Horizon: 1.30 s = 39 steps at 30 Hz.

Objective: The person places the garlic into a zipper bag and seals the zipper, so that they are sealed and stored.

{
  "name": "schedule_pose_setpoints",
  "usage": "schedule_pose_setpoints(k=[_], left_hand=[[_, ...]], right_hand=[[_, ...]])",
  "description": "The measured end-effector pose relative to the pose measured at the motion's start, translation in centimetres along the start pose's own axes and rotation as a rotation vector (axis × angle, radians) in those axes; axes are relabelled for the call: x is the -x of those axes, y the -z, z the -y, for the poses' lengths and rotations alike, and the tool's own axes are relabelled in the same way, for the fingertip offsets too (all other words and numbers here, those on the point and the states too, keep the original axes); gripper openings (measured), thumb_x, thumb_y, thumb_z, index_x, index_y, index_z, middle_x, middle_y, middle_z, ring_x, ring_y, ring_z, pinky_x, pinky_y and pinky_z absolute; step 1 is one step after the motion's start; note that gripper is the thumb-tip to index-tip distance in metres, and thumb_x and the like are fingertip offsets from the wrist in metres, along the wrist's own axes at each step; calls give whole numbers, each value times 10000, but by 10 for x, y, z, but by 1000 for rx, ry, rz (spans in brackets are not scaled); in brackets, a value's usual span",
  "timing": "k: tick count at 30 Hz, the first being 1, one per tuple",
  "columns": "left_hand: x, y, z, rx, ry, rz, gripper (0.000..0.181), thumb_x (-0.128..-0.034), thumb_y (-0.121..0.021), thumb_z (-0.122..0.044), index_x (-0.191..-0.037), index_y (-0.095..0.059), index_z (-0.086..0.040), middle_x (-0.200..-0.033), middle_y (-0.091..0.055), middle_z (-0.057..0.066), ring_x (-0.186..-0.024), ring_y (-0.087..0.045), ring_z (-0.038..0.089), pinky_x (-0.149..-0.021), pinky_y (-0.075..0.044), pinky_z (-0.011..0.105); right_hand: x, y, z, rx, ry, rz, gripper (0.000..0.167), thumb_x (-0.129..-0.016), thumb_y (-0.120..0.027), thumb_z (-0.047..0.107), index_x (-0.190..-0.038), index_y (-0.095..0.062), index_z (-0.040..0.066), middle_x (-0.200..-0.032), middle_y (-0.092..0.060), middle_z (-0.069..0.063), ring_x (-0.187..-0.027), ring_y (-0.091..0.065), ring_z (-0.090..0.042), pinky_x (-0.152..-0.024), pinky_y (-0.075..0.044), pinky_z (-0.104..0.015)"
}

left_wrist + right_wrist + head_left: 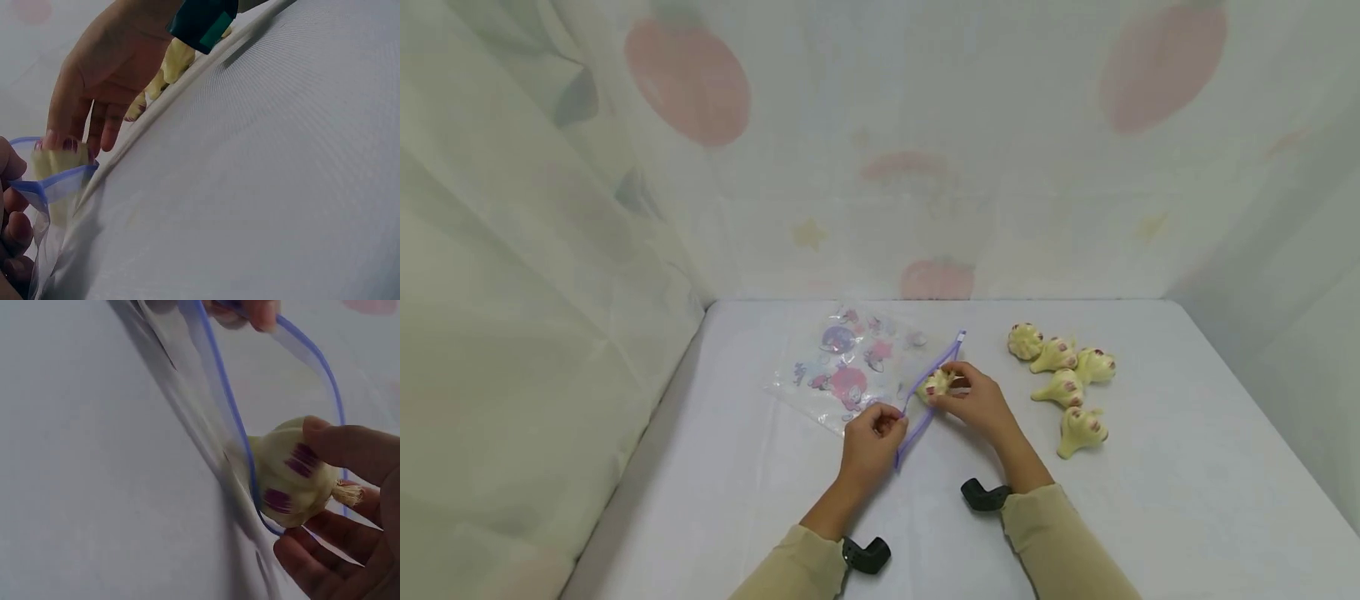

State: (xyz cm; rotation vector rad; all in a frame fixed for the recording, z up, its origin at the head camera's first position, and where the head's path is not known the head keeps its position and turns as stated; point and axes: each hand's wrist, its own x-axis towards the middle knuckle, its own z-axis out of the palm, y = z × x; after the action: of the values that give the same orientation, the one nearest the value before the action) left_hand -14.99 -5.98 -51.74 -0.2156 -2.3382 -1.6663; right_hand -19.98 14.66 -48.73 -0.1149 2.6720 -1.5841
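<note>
A clear zip bag (805, 358) with pink and purple cartoon prints lies flat, its purple-edged mouth spread toward the right. My left hand (872, 442) pinches the near rim of that mouth between thumb and fingers. In my right hand (977, 402) is a garlic bulb (290, 478), pale yellow with purple patches and a tuft of roots. Thumb and fingers grip the bulb at the root end, and its other end sits inside the bag's mouth. The left wrist view shows the bulb between the two purple rims (69, 173).
Several more garlic bulbs (1063, 387) lie in a loose group to the right of the bag on the white table (1187, 500). A pale curtain (535, 292) hangs along the left side, and a strawberry-print cloth (820, 167) covers the back.
</note>
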Motion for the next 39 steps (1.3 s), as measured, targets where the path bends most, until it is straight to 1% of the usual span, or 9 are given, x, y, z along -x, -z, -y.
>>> schedule_pose_setpoints(k=[4,7,10,15,23,27,31,35,39], left_hand=[[0,-2,2,-8,-5,16,47,-844,-738,-113,-851,-696,-133,-680,-581,-47,-611,-516,75,-547,-449,216],[0,-2,3,-13,2,30,56,-850,-736,-121,-850,-691,-154,-686,-584,-54,-613,-519,72,-549,-455,214],[0,-2,2,-8,10,45,62,-856,-733,-131,-848,-686,-170,-687,-582,-54,-612,-521,77,-545,-457,217],[-1,-2,1,-4,1,52,55,-853,-732,-117,-844,-690,-152,-682,-581,-42,-605,-518,76,-539,-462,223],[-3,-1,0,-7,-20,34,67,-842,-740,-109,-828,-692,-153,-673,-583,-55,-600,-514,62,-538,-449,208],[-3,-1,-1,8,-22,28,68,-833,-744,-92,-818,-691,-132,-659,-582,-39,-591,-501,48,-531,-438,197],[-3,0,-3,9,-13,30,77,-831,-742,-73,-806,-690,-125,-656,-583,-31,-589,-503,60,-534,-427,181],[-4,0,-2,1,-7,31,77,-833,-742,-76,-812,-696,-134,-662,-589,-49,-593,-515,61,-537,-442,193],[-5,0,-1,-9,11,32,66,-837,-743,-92,-821,-702,-142,-667,-595,-57,-593,-521,59,-535,-456,207]], right_hand=[[-4,-11,3,33,-46,-32,605,-746,-846,366,-1253,-605,139,-1042,-677,-75,-921,-623,-208,-728,-509,-317],[-6,-16,2,8,-84,-54,628,-736,-855,358,-1253,-599,110,-941,-664,-92,-784,-589,-166,-635,-479,-259],[-8,-19,3,-49,-110,-72,643,-725,-864,327,-1264,-598,99,-990,-667,-102,-708,-593,-131,-588,-485,-239],[-10,-22,4,-116,-113,-113,610,-725,-860,256,-1251,-612,71,-1204,-637,-117,-713,-636,-101,-585,-502,-232],[-16,-34,9,-132,-106,-201,409,-720,-840,248,-1082,-727,94,-1057,-736,-125,-710,-682,-113,-683,-501,-234],[-17,-41,13,-177,-107,-192,377,-718,-763,141,-1086,-728,68,-1022,-742,-118,-688,-661,-101,-651,-513,-241],[-17,-44,13,-207,-111,-183,413,-705,-704,73,-1117,-714,54,-1030,-737,-112,-694,-645,-95,-620,-515,-238],[-18,-42,11,-261,-117,-164,411,-727,-720,79,-1138,-710,60,-1062,-733,-113,-702,-666,-119,-636,-542,-249],[-15,-32,9,-373,-134,-139,450,-781,-765,83,-1216,-665,22,-1187,-693,-149,-745,-712,-185,-660,-589,-297]])
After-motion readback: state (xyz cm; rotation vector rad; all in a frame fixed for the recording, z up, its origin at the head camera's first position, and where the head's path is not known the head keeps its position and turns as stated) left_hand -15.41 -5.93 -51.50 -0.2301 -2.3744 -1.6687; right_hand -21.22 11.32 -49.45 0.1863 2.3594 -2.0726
